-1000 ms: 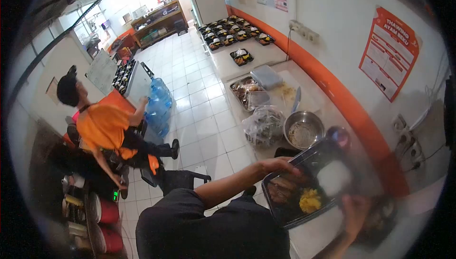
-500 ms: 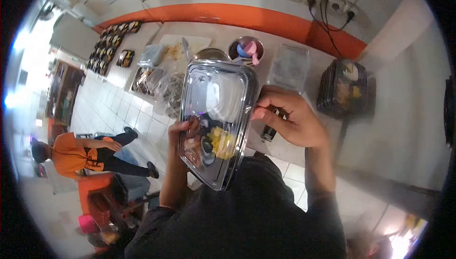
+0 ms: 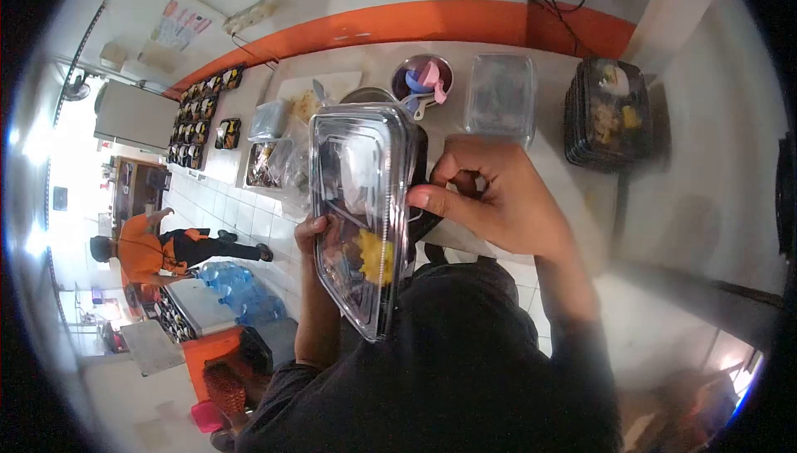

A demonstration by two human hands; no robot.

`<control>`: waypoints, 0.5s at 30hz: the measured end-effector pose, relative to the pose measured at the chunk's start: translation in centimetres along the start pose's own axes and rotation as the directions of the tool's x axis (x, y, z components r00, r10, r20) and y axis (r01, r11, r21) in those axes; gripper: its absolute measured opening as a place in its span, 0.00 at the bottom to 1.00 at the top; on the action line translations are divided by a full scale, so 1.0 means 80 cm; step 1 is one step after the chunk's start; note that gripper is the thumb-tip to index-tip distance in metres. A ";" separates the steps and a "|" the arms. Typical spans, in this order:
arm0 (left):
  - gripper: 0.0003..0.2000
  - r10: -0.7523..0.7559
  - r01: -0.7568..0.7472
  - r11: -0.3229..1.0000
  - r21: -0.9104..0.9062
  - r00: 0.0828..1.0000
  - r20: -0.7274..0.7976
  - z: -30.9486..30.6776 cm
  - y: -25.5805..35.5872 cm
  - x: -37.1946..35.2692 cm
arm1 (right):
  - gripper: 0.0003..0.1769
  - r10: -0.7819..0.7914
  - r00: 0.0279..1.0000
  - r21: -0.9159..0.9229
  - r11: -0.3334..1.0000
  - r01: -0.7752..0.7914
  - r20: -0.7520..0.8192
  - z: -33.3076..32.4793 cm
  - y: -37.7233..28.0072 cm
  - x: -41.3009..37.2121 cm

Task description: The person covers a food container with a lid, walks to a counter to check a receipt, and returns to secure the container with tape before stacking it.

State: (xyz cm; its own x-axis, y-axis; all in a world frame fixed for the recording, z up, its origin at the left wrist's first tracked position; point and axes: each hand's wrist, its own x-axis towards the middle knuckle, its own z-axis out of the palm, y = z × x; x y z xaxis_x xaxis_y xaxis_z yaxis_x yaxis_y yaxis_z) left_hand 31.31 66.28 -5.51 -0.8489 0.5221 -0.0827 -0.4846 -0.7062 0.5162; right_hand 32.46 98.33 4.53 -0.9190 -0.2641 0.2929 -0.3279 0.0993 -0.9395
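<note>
With left hand (image 3: 310, 235), gripping the meal box (image 3: 359, 220) by its left side; with right hand (image 3: 496, 204), pinching the opposite rim. Held tilted, in the air before the near edge of the counter (image 3: 550, 121), well left of the box stack (image 3: 608, 112) at the right end. Looks light and thin-walled, probably slick across the clear lid (image 3: 353, 142) and easy to dent; best taken by the stiffer rim, both sides. Shows no readable brand or lettering; cannot read the wall sheet (image 3: 187, 25), too small and blurred.

A black rectangular plastic meal tray (image 3: 402, 262), held broadly face-up a second ago, now tilts steeply, its clear lid (image 3: 353, 166) facing left.
</note>
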 end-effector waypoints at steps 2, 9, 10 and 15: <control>0.41 0.005 -0.005 1.000 0.005 0.995 0.102 0.019 0.002 0.007 | 0.17 -0.045 0.998 0.084 0.995 0.048 -0.043 0.007 0.013 0.004; 0.45 0.054 -0.051 0.996 0.079 0.998 -0.033 -0.021 0.012 0.006 | 0.16 -0.104 0.991 0.435 0.891 0.129 -0.081 0.035 0.044 0.012; 0.45 0.046 -0.044 0.996 0.072 0.999 -0.018 -0.014 0.014 0.009 | 0.16 -0.104 0.991 0.438 0.889 0.131 -0.086 0.037 0.044 0.011; 0.43 0.013 -0.015 0.998 0.063 1.000 0.028 0.015 0.019 0.018 | 0.12 -0.044 0.999 0.556 0.831 0.024 0.023 0.041 0.050 0.010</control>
State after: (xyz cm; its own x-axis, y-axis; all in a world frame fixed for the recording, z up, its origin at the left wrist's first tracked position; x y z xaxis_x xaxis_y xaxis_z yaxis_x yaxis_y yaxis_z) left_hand 29.61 66.52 -3.79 -0.8490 0.5258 -0.0524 -0.4577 -0.6823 0.5700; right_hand 31.14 95.33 0.42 -0.8983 -0.2906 0.3297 -0.1722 -0.4575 -0.8724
